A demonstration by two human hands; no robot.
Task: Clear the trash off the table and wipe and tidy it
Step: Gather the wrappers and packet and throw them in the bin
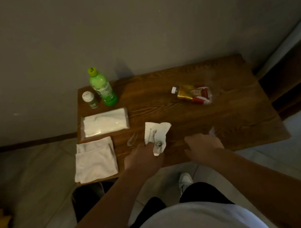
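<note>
A crumpled white paper napkin point(156, 135) lies near the front of the wooden table point(226, 121). My left hand point(145, 157) grips its near end. A clear plastic spoon point(131, 140) lies just left of the napkin. My right hand point(203, 144) rests on the table's front edge, its fingers bent over a small white scrap point(212, 131); whether it holds the scrap is unclear. A crushed bottle with a gold and red label point(194, 94) lies on its side at the back right.
A green bottle point(102, 87) and a small white-capped jar point(90, 100) stand at the back left. A tissue pack point(104, 123) and a folded white cloth point(95, 159) lie along the left edge. A dark bin point(86, 200) sits under the table's front left corner.
</note>
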